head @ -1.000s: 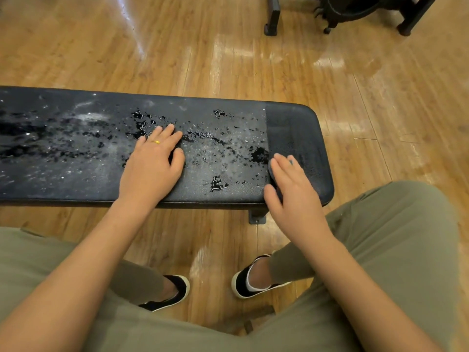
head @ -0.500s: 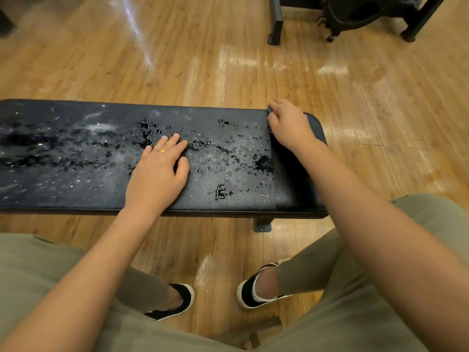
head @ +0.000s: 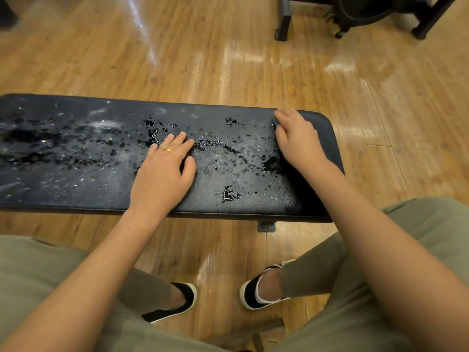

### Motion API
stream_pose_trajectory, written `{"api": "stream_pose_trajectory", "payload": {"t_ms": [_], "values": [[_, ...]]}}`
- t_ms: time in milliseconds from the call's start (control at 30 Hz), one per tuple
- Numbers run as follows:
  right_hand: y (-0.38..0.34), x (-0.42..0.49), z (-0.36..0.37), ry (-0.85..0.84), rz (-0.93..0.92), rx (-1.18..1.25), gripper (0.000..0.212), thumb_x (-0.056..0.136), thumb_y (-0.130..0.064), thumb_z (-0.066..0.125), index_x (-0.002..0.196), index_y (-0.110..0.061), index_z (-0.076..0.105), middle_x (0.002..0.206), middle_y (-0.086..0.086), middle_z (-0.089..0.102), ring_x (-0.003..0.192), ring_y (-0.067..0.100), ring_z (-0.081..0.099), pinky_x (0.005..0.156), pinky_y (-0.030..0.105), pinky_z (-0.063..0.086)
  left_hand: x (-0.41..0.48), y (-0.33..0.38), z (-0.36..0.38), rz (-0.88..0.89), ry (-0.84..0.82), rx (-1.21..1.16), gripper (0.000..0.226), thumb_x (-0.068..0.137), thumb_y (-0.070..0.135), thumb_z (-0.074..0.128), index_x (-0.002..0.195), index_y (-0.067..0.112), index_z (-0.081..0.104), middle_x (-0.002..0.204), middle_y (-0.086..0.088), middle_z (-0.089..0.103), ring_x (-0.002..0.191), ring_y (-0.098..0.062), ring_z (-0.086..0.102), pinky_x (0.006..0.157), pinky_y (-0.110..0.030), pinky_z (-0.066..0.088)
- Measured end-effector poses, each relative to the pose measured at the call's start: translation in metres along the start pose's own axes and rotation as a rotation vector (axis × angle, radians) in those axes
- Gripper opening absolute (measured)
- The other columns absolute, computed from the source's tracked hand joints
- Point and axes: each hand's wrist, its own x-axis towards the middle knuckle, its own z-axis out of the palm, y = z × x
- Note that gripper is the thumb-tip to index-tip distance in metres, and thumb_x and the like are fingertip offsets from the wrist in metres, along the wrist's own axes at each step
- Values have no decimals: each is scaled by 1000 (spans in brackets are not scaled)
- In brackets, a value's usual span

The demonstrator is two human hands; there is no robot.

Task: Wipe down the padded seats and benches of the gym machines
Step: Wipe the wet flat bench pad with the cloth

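Observation:
A black padded bench [head: 76,179] lies across the view, covered with water droplets and puddles over its left and middle parts. Its right end [head: 327,148] looks dry and darker. My left hand [head: 165,171], with a gold ring, rests flat on the wet middle of the pad. My right hand [head: 297,138] is near the bench's far edge at the border of wet and dry, its fingers bent down over a small dark cloth [head: 275,121]. Only a sliver of the cloth shows at the fingertips.
Wooden floor [head: 253,67] surrounds the bench. A metal bracket [head: 266,226] sticks out under the near edge. My knees and black shoes [head: 256,293] are close below. Black machine legs [head: 283,21] stand at the far right.
My right hand swept from the bench's near edge to its far edge and now stays there with its fingers curled. My left hand stayed put.

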Motion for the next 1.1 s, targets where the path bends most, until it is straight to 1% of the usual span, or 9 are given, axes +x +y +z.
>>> {"api": "stream_pose_trajectory", "payload": {"t_ms": [33, 167, 267, 333, 500, 633, 767, 967, 1100], "values": [[-1, 14, 2, 16, 29, -13, 17, 97, -6, 38, 99, -2, 54, 113, 9, 57, 110, 32, 49, 74, 37, 40, 0, 0, 0, 0, -2, 2, 44, 102, 26, 42, 144, 17, 51, 155, -2, 41, 147, -19, 29, 121, -40, 17], [-7, 16, 4, 66, 55, -44, 25, 99, -5, 38, 112, 2, 58, 119, 11, 57, 115, 33, 48, 73, 33, 32, 0, 0, 0, 0, -8, 2, 44, 102, 26, 41, 145, 17, 50, 156, -2, 40, 148, -18, 28, 121, -40, 16], [-13, -34, 1, 103, 20, 15, 28, 100, -3, 43, 121, 2, 60, 131, 11, 58, 129, 31, 45, 102, 33, 35, 0, 0, 0, -7, -4, 0, 45, 102, 26, 41, 145, 17, 50, 156, -1, 39, 148, -18, 27, 121, -39, 15], [-16, -67, 0, 95, 15, 22, 32, 101, -6, 45, 130, -1, 58, 140, 8, 55, 138, 28, 40, 109, 33, 33, 0, 0, 1, -6, -2, 2, 45, 102, 26, 41, 145, 17, 50, 156, -1, 39, 148, -18, 28, 121, -39, 15], [-10, -52, -3, 32, 23, 26, 35, 102, -9, 44, 133, -4, 58, 143, 6, 54, 139, 26, 40, 110, 40, 35, 0, -1, 1, -4, 8, -2, 43, 102, 26, 42, 143, 18, 52, 155, -1, 41, 147, -18, 29, 121, -41, 18], [-10, -12, 2, 29, 90, -5, 31, 101, -9, 40, 124, -1, 60, 136, 8, 56, 131, 26, 43, 99, 41, 39, -1, -1, 2, 7, 9, 2, 42, 102, 24, 43, 143, 16, 53, 155, -3, 42, 147, -21, 31, 120, -40, 19], [-12, -49, 7, 57, 24, -13, 30, 100, -8, 42, 124, -5, 60, 136, 5, 56, 133, 27, 44, 101, 40, 43, -1, -1, 2, 7, 5, 3, 43, 102, 25, 42, 143, 16, 52, 155, -4, 42, 146, -22, 32, 121, -42, 19], [-33, -148, 3, 91, 54, 32, 35, 100, -6, 49, 134, -3, 57, 142, 7, 54, 140, 30, 41, 110, 25, 24, -1, 0, 2, 2, 5, 3, 43, 102, 24, 42, 143, 16, 52, 155, -3, 42, 147, -21, 31, 120, -44, 19], [-29, -113, 2, 68, 61, 39, 30, 99, -5, 48, 125, 0, 61, 137, 11, 58, 134, 32, 45, 111, 38, 36, -2, 0, 1, -4, -1, -4, 44, 102, 26, 41, 144, 17, 51, 156, -2, 40, 148, -20, 29, 121, -43, 18]]}}
